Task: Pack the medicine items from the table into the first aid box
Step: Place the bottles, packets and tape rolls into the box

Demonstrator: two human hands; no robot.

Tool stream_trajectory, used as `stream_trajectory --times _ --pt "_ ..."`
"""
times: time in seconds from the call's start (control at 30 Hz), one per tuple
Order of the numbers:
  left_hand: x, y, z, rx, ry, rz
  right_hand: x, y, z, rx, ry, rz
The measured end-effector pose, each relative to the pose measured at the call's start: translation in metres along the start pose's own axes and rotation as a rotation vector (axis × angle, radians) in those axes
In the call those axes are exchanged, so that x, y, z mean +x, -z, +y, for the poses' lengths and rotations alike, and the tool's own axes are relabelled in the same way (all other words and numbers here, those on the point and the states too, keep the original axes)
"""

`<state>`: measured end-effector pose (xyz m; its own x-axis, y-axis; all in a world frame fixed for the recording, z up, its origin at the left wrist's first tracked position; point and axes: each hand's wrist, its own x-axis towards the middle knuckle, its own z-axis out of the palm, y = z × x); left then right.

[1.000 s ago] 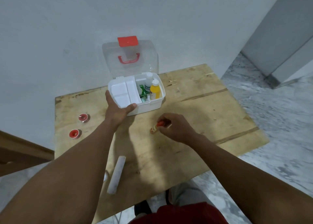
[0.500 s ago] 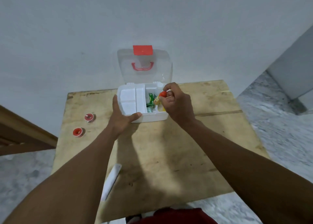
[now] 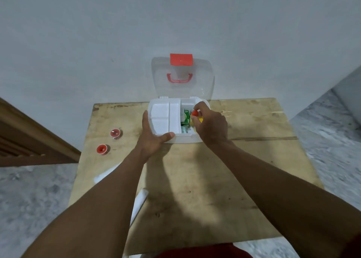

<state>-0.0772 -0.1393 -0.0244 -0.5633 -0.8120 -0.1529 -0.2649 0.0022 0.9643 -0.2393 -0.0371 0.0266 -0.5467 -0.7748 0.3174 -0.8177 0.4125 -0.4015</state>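
Orange-capped, the small vial point(image 3: 194, 113) is pinched in the curled fingertips of my right hand point(image 3: 210, 125), at the right compartment of the white plastic first aid box point(image 3: 181, 139), beside a green packet point(image 3: 186, 118). I'd lower it upright into the gap, then release. My left hand point(image 3: 154, 138) grips the box's near corner; that brace matters. Two round red tins point(image 3: 115, 133) and a white tube point(image 3: 139, 201) wait on the wooden table point(image 3: 195, 179).

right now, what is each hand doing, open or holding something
left hand: grips the first aid box at its near left corner
right hand: pinches a red-capped item over the box's right compartment
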Motion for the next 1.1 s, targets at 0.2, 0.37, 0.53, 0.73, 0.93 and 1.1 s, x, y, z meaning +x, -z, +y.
stream_trajectory --times 0.2,0.37,0.53,0.73,0.93,1.1 --pt "-0.001 0.000 0.002 -0.045 -0.038 -0.009 0.005 -0.008 -0.016 -0.207 -0.053 -0.055" --pt "-0.001 0.001 0.000 -0.058 -0.049 -0.015 0.008 -0.018 -0.024 -0.318 -0.087 -0.124" --pt "0.001 0.001 -0.003 -0.065 -0.082 -0.012 0.012 -0.020 -0.029 -0.313 -0.132 -0.141" --pt "0.005 0.003 -0.003 -0.080 -0.125 -0.026 0.013 -0.018 -0.030 -0.305 -0.146 -0.145" --pt "0.003 0.003 -0.002 -0.105 -0.108 -0.027 0.015 -0.015 -0.034 -0.284 -0.163 -0.167" --pt "0.003 0.003 -0.002 -0.095 -0.090 -0.012 0.014 -0.013 -0.032 -0.295 -0.166 -0.246"
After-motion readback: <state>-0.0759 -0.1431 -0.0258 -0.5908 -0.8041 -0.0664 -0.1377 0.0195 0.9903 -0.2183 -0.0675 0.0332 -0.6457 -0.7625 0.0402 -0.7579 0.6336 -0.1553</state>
